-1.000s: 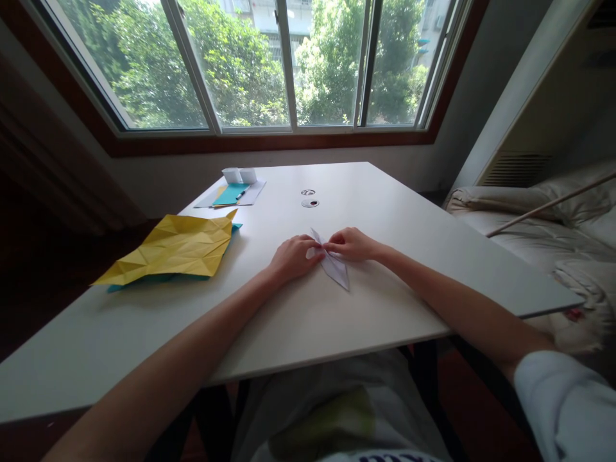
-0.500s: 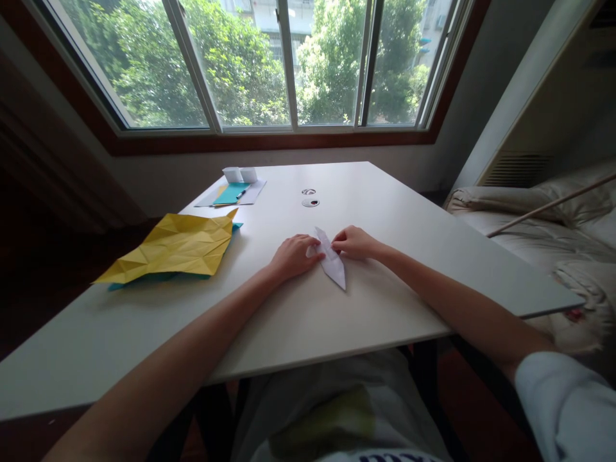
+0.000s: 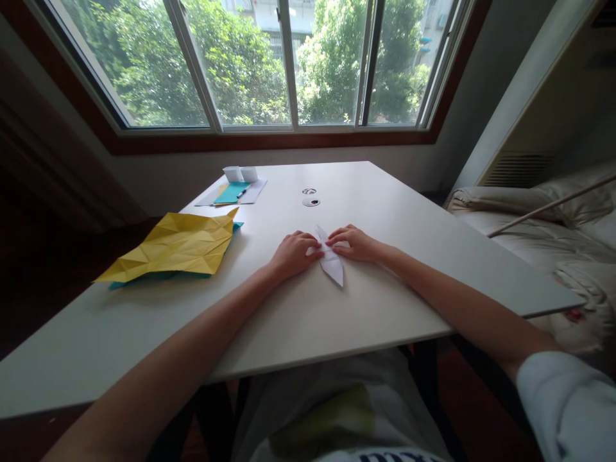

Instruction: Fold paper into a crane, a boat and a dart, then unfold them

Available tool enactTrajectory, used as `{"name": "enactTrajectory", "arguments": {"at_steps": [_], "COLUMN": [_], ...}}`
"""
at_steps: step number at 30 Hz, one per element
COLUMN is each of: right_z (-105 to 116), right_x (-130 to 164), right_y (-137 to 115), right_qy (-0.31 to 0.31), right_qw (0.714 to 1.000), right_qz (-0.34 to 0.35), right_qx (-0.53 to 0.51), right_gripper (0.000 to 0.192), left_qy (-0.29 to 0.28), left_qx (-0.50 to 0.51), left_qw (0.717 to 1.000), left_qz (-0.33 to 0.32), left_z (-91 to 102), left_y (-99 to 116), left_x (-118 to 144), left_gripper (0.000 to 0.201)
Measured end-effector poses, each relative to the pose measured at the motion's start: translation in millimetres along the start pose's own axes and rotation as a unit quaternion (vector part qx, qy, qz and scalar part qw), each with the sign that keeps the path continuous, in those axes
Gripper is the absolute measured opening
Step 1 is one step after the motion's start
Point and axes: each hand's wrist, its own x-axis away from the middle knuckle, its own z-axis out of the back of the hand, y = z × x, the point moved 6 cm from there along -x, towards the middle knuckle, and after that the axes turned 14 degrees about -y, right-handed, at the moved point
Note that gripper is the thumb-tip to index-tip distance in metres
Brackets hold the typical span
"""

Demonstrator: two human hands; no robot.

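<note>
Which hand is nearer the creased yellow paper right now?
Left. The left hand is right of the creased yellow paper, apart from it; the right hand is farther right, on the other side of the folded white paper.

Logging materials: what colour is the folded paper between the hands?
The folded paper is white, seen best in the head view.

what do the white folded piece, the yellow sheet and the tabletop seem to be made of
White folded piece: probably plain matte paper, judging by its thin edges and flat, pointed shape.
Yellow sheet: most likely matte paper too, with its crisp crease lines and stiff raised corner.
Tabletop: smooth white surface with a soft sheen, perhaps laminate or painted board.
</note>
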Motion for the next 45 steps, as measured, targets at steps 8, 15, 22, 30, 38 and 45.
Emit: {"name": "enactTrajectory", "arguments": {"at_steps": [8, 15, 22, 30, 38, 45], "right_z": [5.9, 5.3, 3.9, 2.7, -3.9, -8.5], "right_x": [-8.9, -9.0, -1.2, 3.5, 10.8, 15.2], "right_y": [-6.4, -3.2, -4.6, -5.8, -3.7, -9.3], "right_qy": [0.068, 0.062, -0.002, -0.065, -0.126, -0.168], "right_qw": [0.997, 0.998, 1.000, 0.998, 0.992, 0.984], "right_qz": [0.031, 0.000, -0.002, -0.004, -0.023, -0.045], "right_qx": [0.017, 0.028, 0.026, 0.009, -0.011, -0.024], "right_gripper": [0.016, 0.017, 0.029, 0.050, 0.081, 0.103], "left_qy": [0.001, 0.004, -0.037, -0.090, -0.142, -0.171], "left_qx": [-0.006, -0.012, -0.008, -0.003, -0.001, -0.014], "left_qw": [1.000, 1.000, 0.999, 0.995, 0.989, 0.984], "left_qz": [0.031, 0.021, 0.028, 0.037, 0.034, 0.038], "left_z": [-0.7, -2.4, -2.0, -1.6, 0.3, -4.0], "left_y": [-4.2, -3.5, 0.5, 2.1, 13.0, 17.6], "left_x": [-15.1, -14.0, -5.4, 0.9, 11.3, 15.4], "left_gripper": [0.025, 0.025, 0.029, 0.042, 0.076, 0.088]}}
